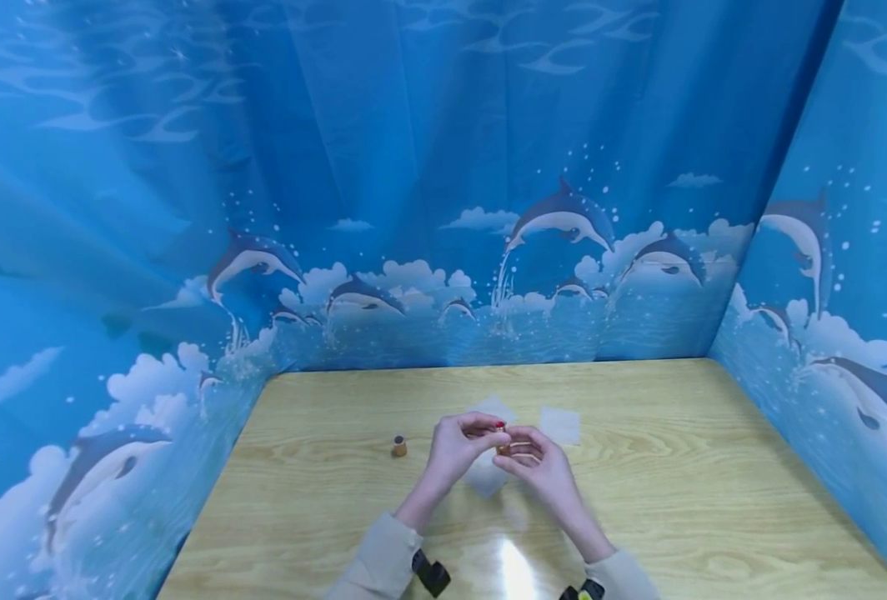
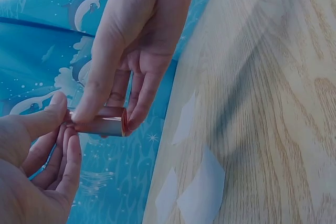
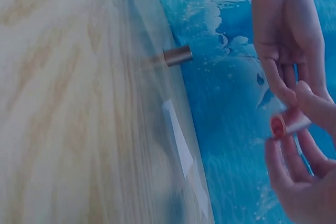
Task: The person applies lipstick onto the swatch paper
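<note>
Pinching from both sides, my right hand [image 1: 543, 461] grips the tube [image 1: 503, 448] by its body and my left hand [image 1: 454, 450] pinches it near the upper end, where the head view shows a red tip [image 1: 500, 426] between thumb and forefinger. One paper [image 1: 486, 477] lies under the grip, another [image 1: 561, 425] to its right, and what I take to be the cap [image 1: 399, 447] stands well to its left. Done well, I think, this wants a steady right hand and a light left one, working along the tube's own line. From the left wrist, the rim [image 2: 125, 122] pokes out past my right fingers; whether my left fingertips touch the red part itself I cannot tell, so I would press gently there. From the right wrist, the tube sits across my right fingers with the thumb over it, a hold that should resist twisting; the cap is well clear of both hands.
</note>
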Motion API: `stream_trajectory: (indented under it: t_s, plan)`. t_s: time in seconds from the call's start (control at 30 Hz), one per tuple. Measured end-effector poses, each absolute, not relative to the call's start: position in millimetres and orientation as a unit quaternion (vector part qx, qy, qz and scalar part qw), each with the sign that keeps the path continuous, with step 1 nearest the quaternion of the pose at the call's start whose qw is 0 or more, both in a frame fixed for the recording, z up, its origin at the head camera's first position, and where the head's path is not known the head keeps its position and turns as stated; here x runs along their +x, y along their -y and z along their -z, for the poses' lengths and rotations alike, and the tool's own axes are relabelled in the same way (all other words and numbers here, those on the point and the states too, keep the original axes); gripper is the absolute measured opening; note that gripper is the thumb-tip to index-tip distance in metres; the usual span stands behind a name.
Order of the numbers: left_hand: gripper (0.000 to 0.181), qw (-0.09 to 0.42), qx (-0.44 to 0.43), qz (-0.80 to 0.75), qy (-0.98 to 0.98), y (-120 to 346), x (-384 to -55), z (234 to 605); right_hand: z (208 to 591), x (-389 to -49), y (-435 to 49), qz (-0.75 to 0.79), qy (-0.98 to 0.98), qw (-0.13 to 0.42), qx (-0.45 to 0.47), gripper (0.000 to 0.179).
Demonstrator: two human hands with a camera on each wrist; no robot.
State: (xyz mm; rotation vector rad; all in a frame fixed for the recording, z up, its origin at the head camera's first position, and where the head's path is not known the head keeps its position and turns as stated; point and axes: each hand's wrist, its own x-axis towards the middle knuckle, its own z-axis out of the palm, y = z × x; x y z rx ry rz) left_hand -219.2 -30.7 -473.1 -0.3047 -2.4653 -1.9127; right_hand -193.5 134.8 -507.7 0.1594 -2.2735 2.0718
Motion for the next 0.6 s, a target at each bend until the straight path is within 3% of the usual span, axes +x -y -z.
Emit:
stream_trajectory:
  t_s: [0.23, 0.47, 0.6]
  plan:
    - [0.023, 0.005, -0.100, 0.613, 0.784, 27.5, -218.1, 471.4, 508.4, -194.6, -127.3, -0.661, 0.748, 0.064, 0.018, 0.033]
    - [0.021, -0.004, -0.118, 0.609, 0.785, 31.8, -219.1, 471.8, 501.4, -191.5, -130.8, -0.645, 0.763, 0.025, 0.030, 0.028]
    - [0.022, -0.004, -0.118, 0.608, 0.785, 32.9, -219.8, 471.6, 504.5, -194.5, -137.4, -0.654, 0.754, -0.013, 0.055, 0.037]
